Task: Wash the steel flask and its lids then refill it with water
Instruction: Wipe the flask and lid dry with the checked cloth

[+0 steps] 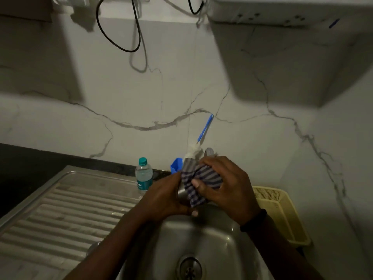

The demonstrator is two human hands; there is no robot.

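the steel flask (182, 194) sits over the sink (201, 235), gripped from below in my left hand (167, 197), mostly hidden under a striped cloth (201, 178). my right hand (224, 184) has its fingers (196, 183) curled, pinching that cloth against the flask. i judge this a wiping step; lids aren't visible, refilling remains. beyond my left fingers stands a plastic water bottle (143, 175) on the bench, a yellow basket (282, 211) lies right of my wrist.

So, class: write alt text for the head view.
Over a steel sink, the left hand holds a steel flask while the right hand rubs it with a striped cloth. A plastic water bottle stands behind.
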